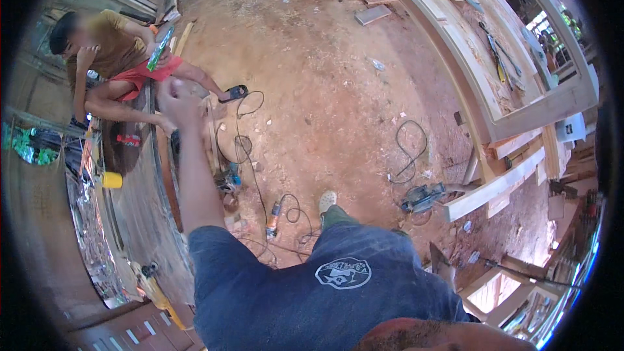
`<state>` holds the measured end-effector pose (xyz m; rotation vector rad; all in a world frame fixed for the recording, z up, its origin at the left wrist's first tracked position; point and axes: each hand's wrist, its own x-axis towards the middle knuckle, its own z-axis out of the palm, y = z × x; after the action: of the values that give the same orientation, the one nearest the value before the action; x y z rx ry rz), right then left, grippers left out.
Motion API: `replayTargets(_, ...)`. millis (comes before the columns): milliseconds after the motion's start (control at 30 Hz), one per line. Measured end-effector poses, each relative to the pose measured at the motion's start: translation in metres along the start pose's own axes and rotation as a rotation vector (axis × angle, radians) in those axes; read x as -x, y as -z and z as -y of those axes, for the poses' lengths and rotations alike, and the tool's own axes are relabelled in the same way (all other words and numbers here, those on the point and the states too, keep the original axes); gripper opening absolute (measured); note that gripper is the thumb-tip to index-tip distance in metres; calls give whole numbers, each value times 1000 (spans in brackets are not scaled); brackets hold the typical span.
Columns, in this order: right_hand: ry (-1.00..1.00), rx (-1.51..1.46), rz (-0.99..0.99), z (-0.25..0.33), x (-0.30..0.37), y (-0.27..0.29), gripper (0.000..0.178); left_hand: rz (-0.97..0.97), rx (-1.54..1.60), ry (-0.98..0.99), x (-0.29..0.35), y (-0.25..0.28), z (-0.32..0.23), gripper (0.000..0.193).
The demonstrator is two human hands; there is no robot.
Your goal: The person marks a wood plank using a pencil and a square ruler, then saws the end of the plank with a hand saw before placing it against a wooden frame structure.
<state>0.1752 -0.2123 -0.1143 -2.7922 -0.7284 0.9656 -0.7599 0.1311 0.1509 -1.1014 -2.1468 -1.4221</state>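
Note:
My left arm stretches forward on the left, and my left hand [179,103] is raised with its fingers bent together. Any small thing between the fingers is too blurred to make out. Beyond the hand, a person [110,45] sits on the wooden bench, one hand at the head, the other holding a flat green-and-white thing [160,53]. My right hand is out of view. A blurred reddish-brown shape [435,337] at the lower edge may be part of my right arm; I cannot tell.
An orange-and-grey power tool [273,220] and cords lie on the dusty floor by my foot. Another power tool [422,199] rests further right. A workbench at right carries a wooden frame [546,116] and long-handled tools [499,58]. A yellow cup [112,180] is at left.

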Motion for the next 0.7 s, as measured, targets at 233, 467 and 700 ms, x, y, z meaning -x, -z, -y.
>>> replayTargets(233,-8,-52,-32,51,62,-50,27,285,-444,-437,-184,-14,27,34)
replayTargets(467,-123,-238,30,58,117,-95,37,777,-751,-156,-224,-25,19,43)
replayTargets(700,-115,-150,53,6,124,-149,55,804,-983,-37,-243,0,33,45)
